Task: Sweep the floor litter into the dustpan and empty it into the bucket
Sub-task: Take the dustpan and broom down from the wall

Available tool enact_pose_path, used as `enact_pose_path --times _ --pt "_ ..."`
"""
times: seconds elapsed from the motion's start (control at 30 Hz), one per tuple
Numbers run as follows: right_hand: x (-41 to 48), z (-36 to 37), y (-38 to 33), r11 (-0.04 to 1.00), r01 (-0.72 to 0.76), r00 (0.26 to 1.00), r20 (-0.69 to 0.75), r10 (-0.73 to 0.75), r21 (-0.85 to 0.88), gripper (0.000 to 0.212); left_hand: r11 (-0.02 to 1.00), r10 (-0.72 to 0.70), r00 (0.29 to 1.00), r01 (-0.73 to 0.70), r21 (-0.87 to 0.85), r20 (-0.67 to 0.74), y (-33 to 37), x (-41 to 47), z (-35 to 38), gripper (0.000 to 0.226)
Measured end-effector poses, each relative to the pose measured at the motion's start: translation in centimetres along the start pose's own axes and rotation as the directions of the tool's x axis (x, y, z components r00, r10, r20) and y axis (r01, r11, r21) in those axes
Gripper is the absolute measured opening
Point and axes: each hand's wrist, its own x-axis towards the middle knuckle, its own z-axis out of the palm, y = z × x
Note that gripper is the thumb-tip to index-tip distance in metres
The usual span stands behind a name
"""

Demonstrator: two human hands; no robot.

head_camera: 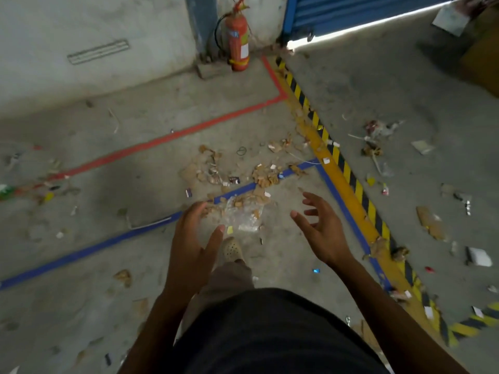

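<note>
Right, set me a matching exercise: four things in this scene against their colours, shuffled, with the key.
Things:
1. fire extinguisher
2. roller shutter
3. hazard strip
4. plastic bag

Colours:
A. clear
B. red
C. yellow and black
D. blue

Pairs: 1-B, 2-D, 3-C, 4-A

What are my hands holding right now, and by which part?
Nothing. The left hand and right hand are both spread and empty above the crumpled clear plastic bag.
</note>
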Motion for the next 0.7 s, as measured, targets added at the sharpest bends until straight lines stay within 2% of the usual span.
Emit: enact_pose_path --times 0.07,0.23,0.4,0.53,0.63,0.7 --pt "4.5 -0.3 -1.8 1.000 -0.010 1.000 -0.021 0.010 0.016 0.067 0.999 0.032 0.999 -0.033 0.015 0.027 0.9 5.8 -0.4 0.051" --pt "16.2 -1.8 -6.2 0.997 -0.008 0.993 -0.115 0.016 0.077 0.057 0.975 0.212 0.967 -0.219 0.037 0.144 3.3 21.7 0.1 0.060" --pt "29.6 -3.2 -7.4 0.996 0.013 0.986 -0.167 0.001 0.087 0.056 0.957 0.274 0.943 -0.287 0.045 0.188 5.0 36.5 4.5 0.064" --pt "42.5 -4.9 -7.4 0.981 0.042 0.985 -0.170 -0.009 0.192 0.059 0.951 0.302 0.949 -0.306 0.037 0.093 7.4 48.2 9.4 0.061" --pt "51.9 -7.3 -8.4 0.977 0.022 0.986 -0.164 0.014 0.214 0.057 0.968 0.250 0.968 -0.249 -0.004 0.004 10.2 55.8 12.2 0.056" --pt "57.5 -9.3 -9.8 0.973 0.047 0.986 -0.166 -0.009 0.228 0.064 0.971 0.235 0.972 -0.236 -0.051 -0.025 12.4 60.8 13.3 0.053"
